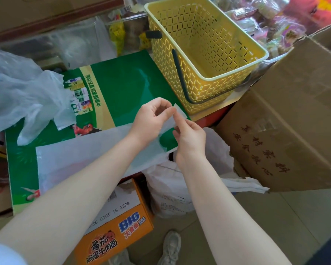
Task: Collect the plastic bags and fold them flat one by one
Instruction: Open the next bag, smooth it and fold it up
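A translucent white plastic bag (80, 157) lies flattened across a green printed carton (122, 83). Its handle strip (180, 109) rises toward the basket. My left hand (151, 119) pinches that strip between thumb and fingers. My right hand (189, 136) grips the same strip just below, fingertips touching the left hand's. A heap of crumpled white plastic bags (25, 96) sits at the left end of the carton, apart from both hands.
An empty yellow basket (204, 77) with a dark handle stands behind the hands. A large brown cardboard box (287, 119) is at right. An orange noodle box (118, 230) and another white bag (172, 188) sit below the carton. Packaged goods fill the back.
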A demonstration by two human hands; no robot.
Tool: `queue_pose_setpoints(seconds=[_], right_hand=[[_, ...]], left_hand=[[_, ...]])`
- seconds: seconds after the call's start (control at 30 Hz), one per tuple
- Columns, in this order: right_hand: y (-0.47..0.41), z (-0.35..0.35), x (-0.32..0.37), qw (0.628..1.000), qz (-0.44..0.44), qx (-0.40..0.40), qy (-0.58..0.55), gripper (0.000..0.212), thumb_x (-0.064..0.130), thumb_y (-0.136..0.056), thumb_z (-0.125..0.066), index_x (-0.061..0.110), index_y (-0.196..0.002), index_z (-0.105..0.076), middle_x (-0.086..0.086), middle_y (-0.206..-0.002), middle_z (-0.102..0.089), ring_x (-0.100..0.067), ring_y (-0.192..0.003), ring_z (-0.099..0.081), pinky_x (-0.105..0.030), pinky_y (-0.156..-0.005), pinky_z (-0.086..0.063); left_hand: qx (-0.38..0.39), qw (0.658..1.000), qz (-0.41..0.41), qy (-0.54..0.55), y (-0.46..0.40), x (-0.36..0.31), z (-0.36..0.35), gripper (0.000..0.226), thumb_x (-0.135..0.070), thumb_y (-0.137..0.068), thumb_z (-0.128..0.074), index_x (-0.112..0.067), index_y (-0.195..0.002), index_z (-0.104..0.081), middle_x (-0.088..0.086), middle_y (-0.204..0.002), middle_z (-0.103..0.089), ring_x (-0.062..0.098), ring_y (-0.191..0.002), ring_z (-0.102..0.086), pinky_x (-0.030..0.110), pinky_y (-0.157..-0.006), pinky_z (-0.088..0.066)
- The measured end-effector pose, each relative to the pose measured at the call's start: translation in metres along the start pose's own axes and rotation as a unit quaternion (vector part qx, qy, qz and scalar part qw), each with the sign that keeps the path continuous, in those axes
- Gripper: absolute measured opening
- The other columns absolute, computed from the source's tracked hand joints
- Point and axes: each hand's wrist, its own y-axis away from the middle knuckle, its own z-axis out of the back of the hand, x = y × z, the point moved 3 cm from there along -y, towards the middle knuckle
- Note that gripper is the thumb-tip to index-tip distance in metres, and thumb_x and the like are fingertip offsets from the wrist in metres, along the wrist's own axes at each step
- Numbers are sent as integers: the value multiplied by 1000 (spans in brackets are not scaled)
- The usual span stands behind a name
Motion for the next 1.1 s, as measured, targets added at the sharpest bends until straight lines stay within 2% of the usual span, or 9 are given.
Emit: queue_pose_setpoints(seconds=[0.07, 0.27, 0.33, 0.47, 0.6, 0.77, 0.93, 1.03, 1.1], right_hand=[[0, 0, 4, 999, 28, -12, 30, 27, 25, -84, -69, 0, -92, -64, 2, -72, -54, -7, -70, -48, -22, -66, -43], [-3, -1, 10, 972, 156, -33, 173, 7, 10, -86, -58, 15, -85, -63, 4, -76, -60, -9, -72, -55, -26, -70, -50], [-7, 1, 7, 971, 141, -55, 183, 12, 6, -87, -55, 17, -84, -60, 3, -77, -60, -13, -75, -57, -29, -73, -51], [-9, 6, 0, 998, 47, -19, 27, 16, 4, -93, -47, 16, -101, -54, -5, -94, -64, -15, -85, -64, -24, -79, -54], [2, -6, -3, 979, 129, 66, 141, 21, 22, -88, -62, 16, -108, -57, -2, -103, -64, -12, -96, -61, -26, -85, -51], [-6, -5, 0, 979, 140, 6, 151, 5, 13, -86, -60, 10, -89, -62, -4, -79, -62, -13, -73, -55, -31, -72, -49], [-11, 8, 1, 988, 83, -3, 132, 23, 4, -90, -45, 17, -80, -62, 3, -69, -61, -10, -67, -58, -23, -65, -47], [-14, 11, 2, 994, 51, 32, 88, 20, 5, -92, -40, 15, -96, -56, -2, -88, -63, -13, -83, -60, -28, -77, -47], [-14, 12, 5, 987, 103, 13, 123, 21, 12, -93, -44, 18, -113, -48, -3, -112, -56, -13, -98, -55, -28, -85, -45]], left_hand=[[-1, 1000, 4, 13, 1, 0, 1, 16, -16, -89, -60, -22, -74, -58, -7, -70, -54, 5, -67, -47, 19, -66, -41], [37, 999, 14, 15, 7, 7, 1, 11, -16, -88, -61, -18, -77, -59, -5, -72, -56, 8, -68, -48, 21, -68, -41], [30, 999, 4, 11, 8, 7, 1, 13, -14, -89, -60, -19, -77, -58, -5, -71, -54, 6, -67, -47, 19, -66, -40], [-38, 999, -7, 28, 5, 6, 7, 15, -13, -91, -57, -19, -77, -55, -9, -69, -51, -3, -62, -45, 11, -63, -37], [-48, 997, 16, 65, 4, 6, 8, 15, -13, -89, -59, -19, -76, -57, -8, -70, -54, -3, -64, -48, 11, -64, -40], [-4, 998, 25, 63, 4, 9, 6, 15, -12, -90, -58, -17, -76, -57, -6, -69, -53, 0, -63, -46, 12, -63, -39], [-8, 999, 26, 34, -2, 13, 9, 18, -11, -91, -57, -18, -74, -54, -7, -67, -49, -3, -58, -42, 12, -59, -36], [-10, 998, -7, -64, -10, 14, 12, 3, -18, -93, -53, -20, -94, -56, -8, -87, -57, -3, -79, -50, 18, -75, -39], [-4, 988, -40, -150, -11, 16, 15, 32, -22, -97, -46, -12, -127, -45, -1, -122, -51, 5, -114, -45, 16, -97, -30]])
